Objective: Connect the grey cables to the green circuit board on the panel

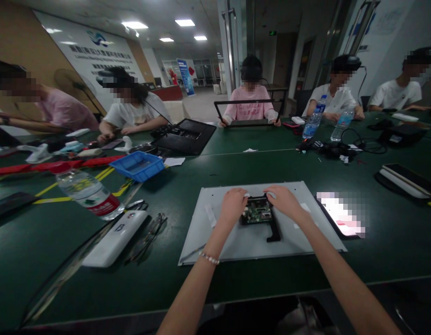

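A grey-white flat display panel [187, 232] lies on the table before me. Near its middle is a green circuit board [260, 214] in a black plastic bracket [274, 231], one arm of which reaches toward me. My left hand [233, 204] grips the bracket at its far left corner, its fingers bent. At the far right corner my right hand [284, 201] pinches the bracket between thumb and fingers. The fingers partly hide the bracket's far edge. Whether the bracket rests on the panel or is slightly raised, I cannot tell.
A lit phone [341, 214] lies beside the panel's right edge. To the left are a white power bank [116, 239], eyeglasses [149, 237], a tilted-looking water bottle [91, 193] and a blue tray [138, 166]. Across the green table a person holds a black frame [245, 101]; other people sit alongside.
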